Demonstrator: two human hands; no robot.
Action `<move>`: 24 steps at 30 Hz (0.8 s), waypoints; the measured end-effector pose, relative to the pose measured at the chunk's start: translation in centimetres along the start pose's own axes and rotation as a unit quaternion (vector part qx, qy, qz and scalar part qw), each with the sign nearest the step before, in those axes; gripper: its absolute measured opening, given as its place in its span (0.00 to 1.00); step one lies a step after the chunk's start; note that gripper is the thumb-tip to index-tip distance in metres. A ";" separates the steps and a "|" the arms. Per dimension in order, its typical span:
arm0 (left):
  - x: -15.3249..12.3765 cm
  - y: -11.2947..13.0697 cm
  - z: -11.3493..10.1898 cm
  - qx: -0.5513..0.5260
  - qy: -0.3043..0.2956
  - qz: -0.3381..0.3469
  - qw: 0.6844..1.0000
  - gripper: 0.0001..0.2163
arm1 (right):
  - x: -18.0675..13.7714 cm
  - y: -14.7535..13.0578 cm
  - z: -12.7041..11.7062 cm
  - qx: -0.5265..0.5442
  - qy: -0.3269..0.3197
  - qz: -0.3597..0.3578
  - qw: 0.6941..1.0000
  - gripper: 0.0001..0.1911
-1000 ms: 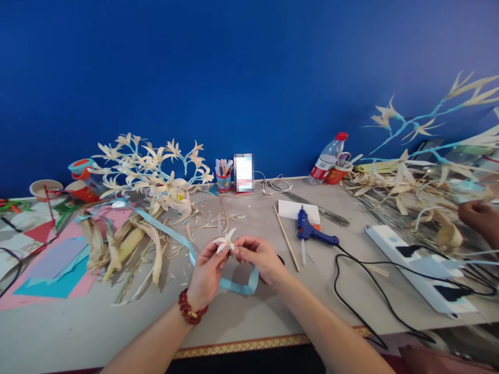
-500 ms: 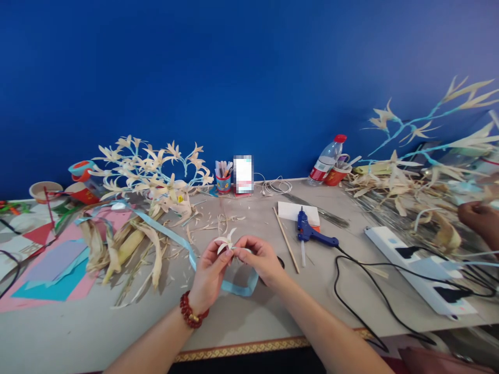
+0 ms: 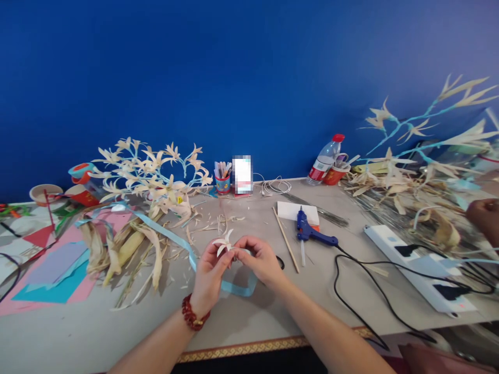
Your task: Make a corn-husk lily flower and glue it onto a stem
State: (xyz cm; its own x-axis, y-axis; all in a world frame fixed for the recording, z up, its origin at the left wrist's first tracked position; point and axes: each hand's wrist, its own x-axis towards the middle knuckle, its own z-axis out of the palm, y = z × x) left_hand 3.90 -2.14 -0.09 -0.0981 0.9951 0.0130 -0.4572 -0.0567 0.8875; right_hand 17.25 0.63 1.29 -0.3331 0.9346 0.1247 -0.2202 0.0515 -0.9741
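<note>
A small pale husk flower (image 3: 223, 243) is pinched in my left hand (image 3: 212, 265), its petals pointing up and away from me. My right hand (image 3: 255, 257) meets it at the flower's base, thumb and fingers closed together; the stem there is hidden by the fingers. Light blue ribbon (image 3: 238, 288) loops on the table just below both hands and runs off to the left, toward the corn husks (image 3: 130, 246). Right of my right hand lie a thin wooden stick (image 3: 287, 244) and a blue glue gun (image 3: 306, 228) on a white card.
Husk flowers on blue stems (image 3: 156, 171) stand back left. Coloured paper (image 3: 50, 280) lies at the left. A white power strip (image 3: 417, 270) with black cords occupies the right, near another person's hand (image 3: 483, 215). A tilted bottle (image 3: 324, 161) leans by a red cup (image 3: 336, 174).
The flower has turned slightly in my fingers, its petals now tilting more to the left. Both hands stay together in nearly the same place. The other person's hand has shifted right.
</note>
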 end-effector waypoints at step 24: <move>0.5 0.6 -0.6 -0.028 -0.047 -0.029 0.998 0.05 | 0.0 -0.3 -0.6 -0.048 -0.022 -0.015 0.998 0.14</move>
State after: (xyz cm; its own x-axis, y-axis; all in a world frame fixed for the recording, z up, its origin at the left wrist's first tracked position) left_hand 3.06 -1.70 0.19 0.0121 0.9999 0.0079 -0.5081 -0.0007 0.8613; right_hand 17.90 0.85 1.50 -0.3677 0.9159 0.1608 -0.1423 0.1155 -0.9831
